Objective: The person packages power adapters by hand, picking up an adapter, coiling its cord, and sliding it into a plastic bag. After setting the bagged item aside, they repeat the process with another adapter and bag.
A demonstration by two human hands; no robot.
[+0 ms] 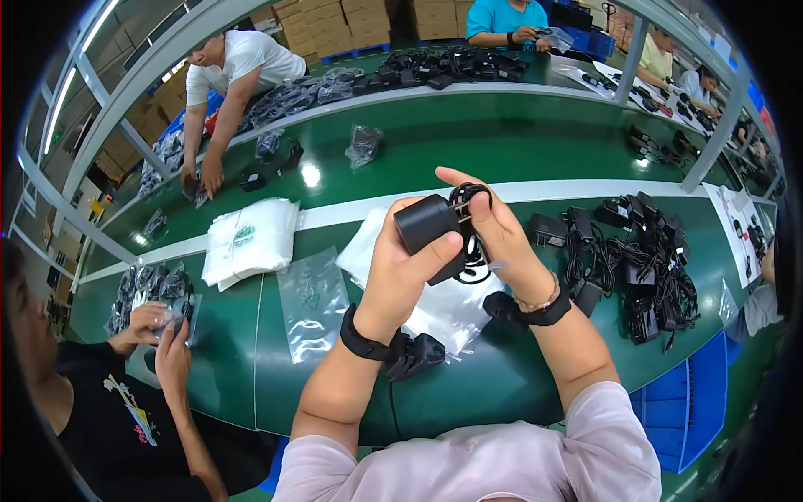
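A black power adapter (422,223) with two metal prongs is held up in front of me, over the green table. My left hand (400,276) is closed round its body, the thumb along the near side. My right hand (508,238) grips the adapter's coiled black cable (475,251) at the prong end, thumb beside the prongs and index finger stretched out. Beneath my hands lie clear plastic bags (456,322). A single flat clear bag (311,305) is to their left, beside a thick stack of white bags (249,243). Each wrist wears a black strap with a black device.
Right of my hands lies a heap of black adapters with bundled cables (640,276). A blue crate (686,410) stands below the table's right edge. At left, a co-worker in black handles a bagged item. Across the metal-framed bench (502,138), other people work among black adapters.
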